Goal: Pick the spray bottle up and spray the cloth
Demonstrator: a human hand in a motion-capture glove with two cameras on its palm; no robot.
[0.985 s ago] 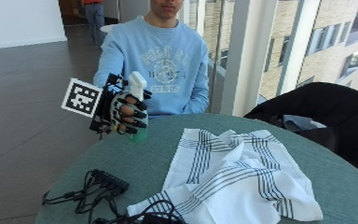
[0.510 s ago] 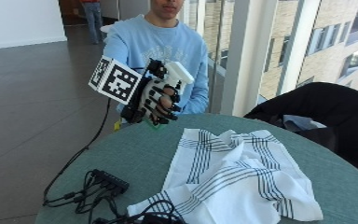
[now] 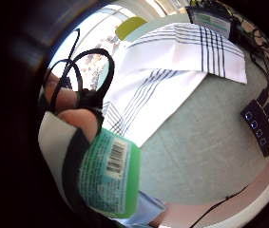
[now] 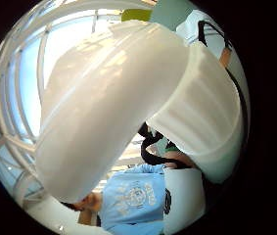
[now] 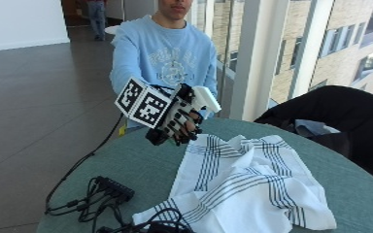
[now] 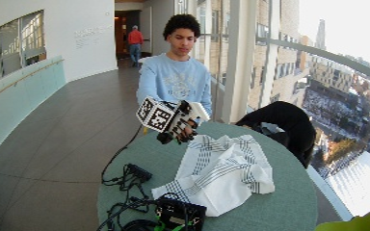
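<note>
We saw the right hand (image 5: 177,119) at centre left of the outside frame, raised above the counter (image 5: 141,170), fingers curled around the bottle (image 5: 204,99). Only the bottle's white head showed there, poking out upper right of the hand, nozzle toward the right of the frame. We could not tell whether a finger was on the trigger.

In the little-finger palm view the bottle's green body (image 3: 110,178) with a barcode label filled the lower part, close to the palm. The white head (image 4: 108,103) filled most of the thumb-side view.

The cloth (image 5: 238,189), white with dark stripes, lay rumpled on the counter in the lower centre and right of the outside frame, below and right of the hand. It was not touching the hand. In the little-finger view it (image 3: 172,66) spread across the green counter (image 3: 205,142) beyond the bottle.

We noted a black box (image 5: 112,187) with cables at lower left of the outside frame, on the counter, left of the cloth. A dark chair (image 5: 342,111) with black fabric stood at the right edge. The person wore a light blue sweatshirt (image 5: 164,53).
</note>
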